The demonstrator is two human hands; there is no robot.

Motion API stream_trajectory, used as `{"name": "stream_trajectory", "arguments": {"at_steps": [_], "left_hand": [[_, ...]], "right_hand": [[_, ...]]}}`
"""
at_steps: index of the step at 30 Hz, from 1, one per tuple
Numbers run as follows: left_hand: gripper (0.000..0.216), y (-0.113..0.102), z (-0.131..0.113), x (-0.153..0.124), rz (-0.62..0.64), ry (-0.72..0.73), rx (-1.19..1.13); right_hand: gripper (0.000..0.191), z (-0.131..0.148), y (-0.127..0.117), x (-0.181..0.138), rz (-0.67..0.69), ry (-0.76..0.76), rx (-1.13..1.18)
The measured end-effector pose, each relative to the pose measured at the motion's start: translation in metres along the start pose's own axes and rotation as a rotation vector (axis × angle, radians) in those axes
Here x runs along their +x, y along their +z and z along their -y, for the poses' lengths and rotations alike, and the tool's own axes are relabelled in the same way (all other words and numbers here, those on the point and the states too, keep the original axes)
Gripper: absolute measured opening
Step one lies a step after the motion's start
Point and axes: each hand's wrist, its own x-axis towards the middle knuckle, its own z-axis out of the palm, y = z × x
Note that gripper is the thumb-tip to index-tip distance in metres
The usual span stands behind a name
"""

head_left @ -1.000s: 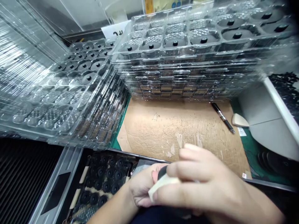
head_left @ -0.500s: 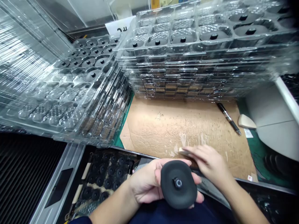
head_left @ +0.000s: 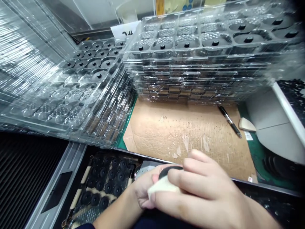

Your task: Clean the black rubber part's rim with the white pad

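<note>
Low in front of me, my left hand (head_left: 145,188) is closed around a round black disc (head_left: 168,171), mostly covered now by the other hand. Pinched in my right hand (head_left: 205,187) is a cream-coloured wedge that looks like a sponge (head_left: 164,187). It lies over the disc's face; whether it presses on the disc, I cannot tell. The disc's centre stub is hidden behind my right fingers. Just beyond both hands lies a worn cardboard sheet (head_left: 162,133).
Stacked clear plastic trays (head_left: 181,71) holding black discs stand at the back, with another stack (head_left: 100,105) at left. A black pen (head_left: 230,121) and a second cream wedge (head_left: 247,124) lie at right. A tray of black discs (head_left: 107,178) sits lower left, by a ribbed black surface (head_left: 26,178).
My right hand has come from the cardboard toward me, bringing the cream wedge over the disc in my left hand. The disc's face, plainly visible before, is now largely covered.
</note>
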Motion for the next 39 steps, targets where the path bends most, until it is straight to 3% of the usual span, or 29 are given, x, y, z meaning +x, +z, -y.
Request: {"name": "stream_trajectory", "arguments": {"at_steps": [2, 6, 9, 11, 13, 16, 22, 24, 27, 29, 31, 33, 36, 37, 39], "left_hand": [[0.022, 0.001, 0.001, 0.0, 0.004, 0.048, -0.022], [0.026, 0.006, 0.001, 0.002, -0.026, 0.141, -0.074], [0.02, 0.012, 0.0, 0.004, -0.001, 0.226, -0.116], [0.034, 0.012, 0.0, 0.008, 0.01, 0.33, -0.085], [0.052, 0.008, 0.002, 0.013, -0.015, 0.455, -0.058], [0.061, -0.002, 0.006, 0.02, -0.036, 0.564, -0.049], [0.053, -0.01, 0.006, 0.02, -0.047, 0.618, -0.035], [0.054, -0.008, 0.005, 0.019, -0.018, 0.622, -0.03], [0.054, -0.004, 0.005, 0.02, 0.002, 0.613, -0.021], [0.057, -0.001, 0.007, 0.021, -0.018, 0.584, -0.025], [0.059, -0.001, 0.01, 0.021, -0.076, 0.527, -0.022], [0.059, -0.004, 0.01, 0.021, -0.153, 0.466, -0.006], [0.059, -0.011, 0.008, 0.02, -0.257, 0.461, 0.01], [0.06, -0.013, 0.007, 0.02, -0.277, 0.477, 0.013], [0.055, -0.013, 0.005, 0.019, -0.291, 0.489, 0.015]], "right_hand": [[0.031, -0.002, -0.002, 0.0, 0.013, 0.031, 0.058], [0.029, -0.003, -0.003, 0.002, -0.086, 0.146, -0.161], [0.026, 0.001, 0.008, 0.004, -0.201, 0.141, -0.017], [0.028, 0.005, 0.019, 0.0, -0.286, 0.25, -0.001], [0.035, 0.01, 0.029, -0.007, -0.345, 0.372, -0.144], [0.034, 0.014, 0.036, -0.019, -0.334, 0.471, -0.277], [0.024, -0.008, 0.029, -0.042, -0.112, 0.509, 0.182], [0.024, -0.015, 0.026, -0.05, -0.204, 0.568, 0.217], [0.024, -0.012, 0.021, -0.048, -0.459, 0.682, 0.085], [0.026, -0.005, 0.02, -0.036, -0.515, 0.655, -0.026], [0.029, 0.001, 0.02, -0.021, -0.465, 0.532, -0.051], [0.03, 0.003, 0.021, -0.007, -0.312, 0.437, 0.031], [0.023, 0.0, 0.026, 0.003, -0.042, 0.468, 0.183], [0.022, -0.001, 0.029, 0.005, -0.03, 0.493, 0.191], [0.025, -0.002, 0.037, 0.01, -0.207, 0.497, 0.099]]}}
